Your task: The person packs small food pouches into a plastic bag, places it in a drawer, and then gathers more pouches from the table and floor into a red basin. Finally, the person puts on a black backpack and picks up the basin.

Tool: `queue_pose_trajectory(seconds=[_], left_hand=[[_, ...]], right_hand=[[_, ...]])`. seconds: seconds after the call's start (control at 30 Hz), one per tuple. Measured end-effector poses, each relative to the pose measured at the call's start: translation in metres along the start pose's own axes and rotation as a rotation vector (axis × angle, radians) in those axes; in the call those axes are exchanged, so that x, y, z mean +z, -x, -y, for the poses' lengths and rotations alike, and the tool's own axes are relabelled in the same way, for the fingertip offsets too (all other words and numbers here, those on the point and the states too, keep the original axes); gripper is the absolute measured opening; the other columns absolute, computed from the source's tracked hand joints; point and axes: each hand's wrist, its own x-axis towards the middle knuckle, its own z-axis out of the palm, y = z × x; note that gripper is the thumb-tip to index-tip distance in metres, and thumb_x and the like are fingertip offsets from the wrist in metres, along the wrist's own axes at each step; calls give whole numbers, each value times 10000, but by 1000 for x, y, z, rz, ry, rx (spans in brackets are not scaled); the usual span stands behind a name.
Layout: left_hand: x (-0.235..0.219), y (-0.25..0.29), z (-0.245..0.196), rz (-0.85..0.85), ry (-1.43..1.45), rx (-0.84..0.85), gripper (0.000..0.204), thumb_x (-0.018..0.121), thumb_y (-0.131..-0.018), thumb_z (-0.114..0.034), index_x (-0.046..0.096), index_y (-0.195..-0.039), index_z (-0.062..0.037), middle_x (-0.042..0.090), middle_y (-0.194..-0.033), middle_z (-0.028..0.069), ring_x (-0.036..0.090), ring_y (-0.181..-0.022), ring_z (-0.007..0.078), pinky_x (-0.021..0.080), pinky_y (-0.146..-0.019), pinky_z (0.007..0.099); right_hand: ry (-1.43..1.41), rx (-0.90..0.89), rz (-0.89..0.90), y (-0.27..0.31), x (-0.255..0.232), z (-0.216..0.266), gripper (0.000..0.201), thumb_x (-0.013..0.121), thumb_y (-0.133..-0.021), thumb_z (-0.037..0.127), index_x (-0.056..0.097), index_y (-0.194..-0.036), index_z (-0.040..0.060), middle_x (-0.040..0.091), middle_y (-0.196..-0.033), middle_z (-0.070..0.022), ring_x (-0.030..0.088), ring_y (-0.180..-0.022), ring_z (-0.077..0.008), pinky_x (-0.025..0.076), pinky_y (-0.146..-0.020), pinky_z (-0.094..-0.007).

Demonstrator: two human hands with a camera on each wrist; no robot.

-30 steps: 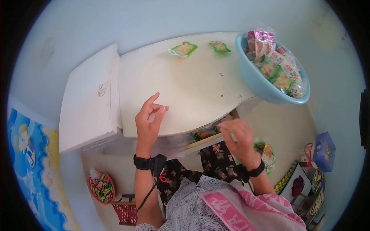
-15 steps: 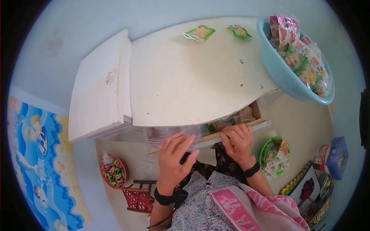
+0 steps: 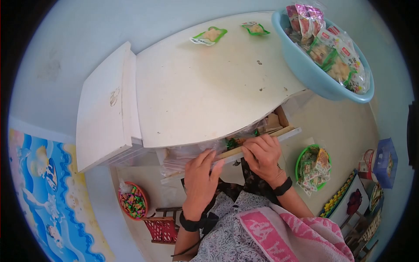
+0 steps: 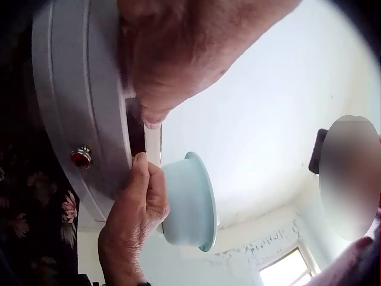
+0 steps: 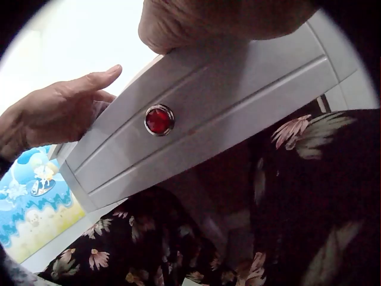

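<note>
The left hand [image 4: 178, 53] fills the top, fingers on the drawer front [image 4: 77, 119]. Beyond, the right hand [image 4: 134, 220] grips its edge beside a blue bowl [image 4: 190, 199].

1. The counter [image 3: 205, 91] was off-white, with faint brownish stains.
2. The drawer [image 5: 202, 137] front was pale grey-white with a round red knob [image 5: 159, 120].
3. The basin [image 3: 305, 70] was light blue; the packets [image 3: 331, 52] in it were green, red, pink and clear.
4. Two packets on the counter [image 3: 208, 36] had green edges around tan contents.
5. The dress [image 5: 297, 196] was black with pink and cream flowers.
6. The towel [image 3: 279, 231] was pink with a white pattern.
7. The small basket [image 3: 133, 202] was red, holding green, red and yellow sweets.
8. The green bowl [image 3: 300, 159] held multicoloured packets.
9. The mat [image 3: 39, 192] was blue and yellow with a cartoon wave pattern.
10. The wristbands [image 3: 283, 187] were black.
</note>
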Motion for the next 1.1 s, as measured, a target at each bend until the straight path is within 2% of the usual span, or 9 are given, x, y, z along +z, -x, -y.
queue_pose_trajectory(seconds=[0.17,0.3,0.5,0.6,0.73,0.93,1.0,1.03,1.1], left_hand=[[-36,16,7,-231,326,-16,224,722,-931,-33,729,-1148,23,717,-1198,153,693,-1106,254,518,-974,352],[-55,18,12,-395,639,-107,151,695,-945,17,731,-1092,17,706,-1171,127,662,-1107,185,524,-970,317],[-40,11,2,118,570,-114,125,705,-961,-19,715,-1075,31,719,-1102,96,683,-1022,145,550,-916,298],[-22,15,14,102,796,-259,129,712,-966,-35,709,-1082,21,725,-1072,75,689,-992,125,551,-901,280],[-10,12,22,44,874,-250,294,700,-957,-2,627,-1241,11,721,-1071,64,690,-982,122,555,-895,283],[-11,11,11,-13,802,-199,405,715,-907,37,617,-1298,-7,722,-1093,89,687,-1023,160,559,-876,299],[-15,6,4,-115,465,-16,428,733,-885,13,626,-1299,-6,724,-1103,119,687,-1041,226,553,-897,339],[-17,3,4,-169,292,73,440,741,-874,1,630,-1299,-5,726,-1108,134,687,-1049,259,550,-907,360],[-16,4,13,-113,153,98,431,751,-879,-73,643,-1292,-7,723,-1116,167,667,-1075,321,530,-933,411]], right_hand=[[-13,12,8,1,0,-1,123,797,-800,105,699,-873,95,698,-915,-12,615,-832,-239,422,-745,-380],[-16,22,26,0,0,0,125,798,-791,97,694,-859,98,698,-914,-15,614,-837,-244,421,-742,-381],[-35,35,36,-4,-5,5,97,778,-812,63,697,-858,90,713,-912,-18,613,-824,-239,416,-741,-384],[-47,34,61,-5,-7,5,151,798,-784,82,698,-897,84,707,-913,-29,621,-827,-256,424,-742,-387],[-254,90,-4,-11,-8,16,221,800,-781,70,698,-977,64,715,-965,-54,637,-866,-277,458,-759,-387],[-292,15,199,-28,-5,49,245,798,-805,47,729,-1040,57,722,-1028,-103,643,-950,-312,520,-835,-401],[-244,-35,283,-24,5,40,224,796,-808,41,734,-1023,54,720,-1046,-119,639,-962,-313,520,-846,-400],[-277,-12,227,-26,5,37,213,787,-812,30,733,-1017,52,717,-1031,-111,637,-949,-306,519,-833,-395],[-349,37,127,-28,1,31,193,769,-821,8,732,-1006,48,710,-1003,-96,634,-923,-291,518,-808,-384]])
